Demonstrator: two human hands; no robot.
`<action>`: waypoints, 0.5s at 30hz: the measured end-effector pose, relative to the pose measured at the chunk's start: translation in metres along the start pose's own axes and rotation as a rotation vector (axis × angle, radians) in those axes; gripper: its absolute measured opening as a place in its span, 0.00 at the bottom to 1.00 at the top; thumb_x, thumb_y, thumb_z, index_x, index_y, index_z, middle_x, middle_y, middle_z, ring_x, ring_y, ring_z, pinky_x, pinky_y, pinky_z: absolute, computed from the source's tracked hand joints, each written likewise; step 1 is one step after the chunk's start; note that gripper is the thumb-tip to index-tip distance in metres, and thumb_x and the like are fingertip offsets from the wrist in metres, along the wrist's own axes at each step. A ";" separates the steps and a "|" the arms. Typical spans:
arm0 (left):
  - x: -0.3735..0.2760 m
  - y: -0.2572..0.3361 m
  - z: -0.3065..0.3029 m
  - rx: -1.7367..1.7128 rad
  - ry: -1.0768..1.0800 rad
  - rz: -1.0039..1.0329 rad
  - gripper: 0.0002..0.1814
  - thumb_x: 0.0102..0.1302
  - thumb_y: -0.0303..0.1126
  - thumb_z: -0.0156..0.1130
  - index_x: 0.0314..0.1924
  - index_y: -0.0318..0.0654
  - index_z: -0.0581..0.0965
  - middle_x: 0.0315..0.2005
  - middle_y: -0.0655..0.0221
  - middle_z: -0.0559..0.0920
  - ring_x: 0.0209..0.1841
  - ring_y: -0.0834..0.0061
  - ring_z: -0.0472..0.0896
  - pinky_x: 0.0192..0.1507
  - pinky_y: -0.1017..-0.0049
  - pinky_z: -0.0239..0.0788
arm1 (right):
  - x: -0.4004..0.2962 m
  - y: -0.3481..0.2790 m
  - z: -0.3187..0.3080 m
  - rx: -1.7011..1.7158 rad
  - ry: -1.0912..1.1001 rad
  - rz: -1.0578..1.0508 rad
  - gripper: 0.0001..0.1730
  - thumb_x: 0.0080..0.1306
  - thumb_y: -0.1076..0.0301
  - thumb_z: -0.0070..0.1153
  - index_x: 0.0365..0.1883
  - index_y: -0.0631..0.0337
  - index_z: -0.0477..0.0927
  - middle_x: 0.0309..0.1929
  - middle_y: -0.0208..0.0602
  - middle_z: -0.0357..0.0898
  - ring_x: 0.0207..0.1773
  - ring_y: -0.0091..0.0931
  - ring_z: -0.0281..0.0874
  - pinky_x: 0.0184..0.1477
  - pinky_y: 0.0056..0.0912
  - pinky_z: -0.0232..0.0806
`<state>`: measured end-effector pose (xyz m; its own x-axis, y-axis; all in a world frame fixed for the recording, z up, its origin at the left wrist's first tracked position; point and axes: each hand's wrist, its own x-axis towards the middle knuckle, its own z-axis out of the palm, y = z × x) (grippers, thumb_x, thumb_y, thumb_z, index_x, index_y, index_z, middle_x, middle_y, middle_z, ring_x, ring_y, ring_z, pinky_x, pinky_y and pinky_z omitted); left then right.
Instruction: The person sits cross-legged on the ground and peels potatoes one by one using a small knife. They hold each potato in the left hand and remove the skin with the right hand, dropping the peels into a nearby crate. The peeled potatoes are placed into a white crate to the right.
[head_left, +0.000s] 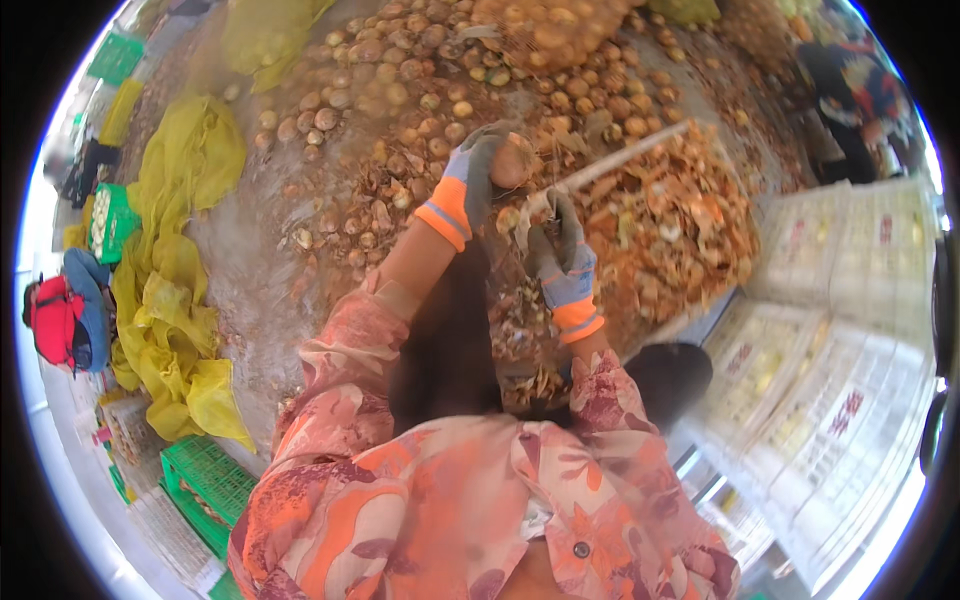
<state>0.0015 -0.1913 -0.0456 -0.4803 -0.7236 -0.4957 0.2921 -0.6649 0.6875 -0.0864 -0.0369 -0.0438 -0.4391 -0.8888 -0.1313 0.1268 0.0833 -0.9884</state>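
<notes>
Both of my hands wear grey and blue work gloves with orange cuffs. My left hand (474, 176) is closed around a brown onion (512, 161), with its fingers on the onion's left side. Just right of and below it, my right hand (556, 251) has its fingers curled near the rim of a container; something small and dark may be between them, too unclear to name. A smaller onion (508, 218) lies between the hands. The container (615, 157) has a pale rim and is heaped with loose onion skins (667, 232).
Many onions (390, 71) lie on the floor ahead, near a filled orange mesh sack (555, 30). Yellow mesh sacks (169, 300) and a green crate (206, 480) are at left. White crates (810, 360) stand at right. People are at the far left (67, 315) and upper right (855, 90).
</notes>
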 end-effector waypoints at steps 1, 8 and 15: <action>-0.011 -0.016 0.013 0.013 0.053 -0.051 0.21 0.68 0.45 0.53 0.57 0.49 0.69 0.51 0.68 0.73 0.44 0.65 0.77 0.43 0.60 0.76 | -0.017 0.005 -0.006 -0.085 0.016 -0.078 0.28 0.65 0.76 0.51 0.63 0.58 0.63 0.38 0.32 0.73 0.33 0.17 0.67 0.34 0.20 0.65; -0.023 -0.160 0.008 0.076 0.280 -0.317 0.07 0.64 0.36 0.52 0.41 0.54 0.75 0.32 0.74 0.75 0.38 0.74 0.72 0.38 0.71 0.65 | -0.102 0.084 -0.046 -0.260 0.181 -0.088 0.29 0.63 0.67 0.54 0.62 0.58 0.65 0.48 0.47 0.77 0.47 0.35 0.78 0.45 0.31 0.69; 0.009 -0.253 -0.029 0.147 0.219 0.235 0.09 0.69 0.40 0.52 0.38 0.44 0.72 0.21 0.70 0.74 0.22 0.75 0.71 0.22 0.71 0.63 | -0.123 0.123 -0.055 -0.495 0.061 0.137 0.35 0.63 0.55 0.49 0.65 0.63 0.59 0.52 0.58 0.73 0.53 0.49 0.72 0.51 0.43 0.66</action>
<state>-0.0526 -0.0352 -0.2390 -0.2208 -0.8870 -0.4055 0.2442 -0.4528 0.8575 -0.0655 0.1071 -0.1533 -0.5013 -0.8278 -0.2518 -0.2428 0.4139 -0.8773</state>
